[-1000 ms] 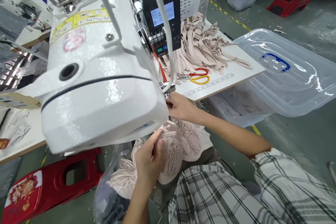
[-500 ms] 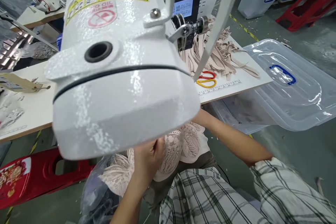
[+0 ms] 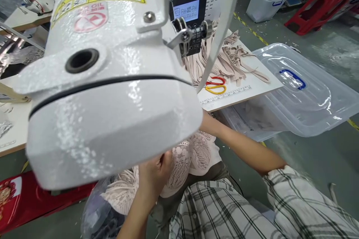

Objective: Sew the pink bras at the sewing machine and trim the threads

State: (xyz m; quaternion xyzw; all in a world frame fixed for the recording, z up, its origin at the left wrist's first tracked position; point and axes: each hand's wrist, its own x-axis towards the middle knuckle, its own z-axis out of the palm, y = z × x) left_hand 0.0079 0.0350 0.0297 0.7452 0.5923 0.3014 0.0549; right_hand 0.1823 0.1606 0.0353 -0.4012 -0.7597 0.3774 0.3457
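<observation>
A white sewing machine head (image 3: 112, 93) fills the middle of the view and hides the needle area. My left hand (image 3: 154, 173) sits just under its front edge, fingers curled on pale pink lace fabric (image 3: 187, 160) that hangs over my lap. Only the forearm of my right arm (image 3: 241, 147) shows; it reaches under the machine and the hand itself is hidden. The machine's black control panel (image 3: 189, 11) glows behind the head.
A pile of beige straps (image 3: 227, 61) and red-and-yellow scissors (image 3: 214, 84) lie on the white table (image 3: 238, 91). To the right stands a clear plastic bin with a lid (image 3: 297, 89). There is a red stool (image 3: 17, 198) lower left and a plastic bag (image 3: 98, 213) of fabric below.
The view has shifted so the machine head now covers my right hand, which showed at the needle a second ago. My left hand stays on the lace.
</observation>
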